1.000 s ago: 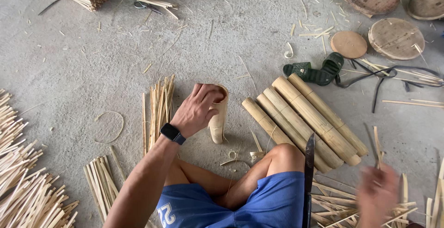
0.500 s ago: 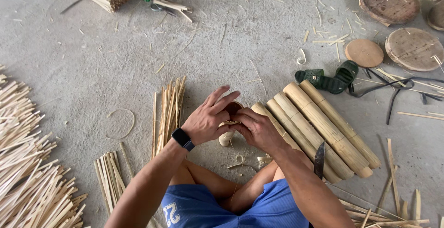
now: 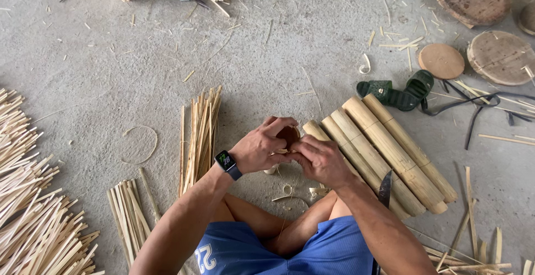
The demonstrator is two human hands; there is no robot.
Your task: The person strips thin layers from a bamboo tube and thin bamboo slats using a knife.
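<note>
My left hand (image 3: 261,148), with a black watch on its wrist, and my right hand (image 3: 319,159) are both closed around a short bamboo piece (image 3: 289,136) held upright in front of my knees. Only its brown hollow top and a bit of pale base show; the fingers hide the rest. Several thick bamboo poles (image 3: 384,155) lie side by side just right of my hands. A knife blade (image 3: 385,189) rests by my right forearm.
Bundles of thin bamboo strips lie at the left (image 3: 28,208), at the centre left (image 3: 200,135) and near my left elbow (image 3: 129,213). Green sandals (image 3: 398,91), round wooden discs (image 3: 441,60) and black cords sit at the upper right. Shavings litter the concrete floor.
My right hand came in from the lower right and joined my left hand on the bamboo piece, which now stands upright between both hands.
</note>
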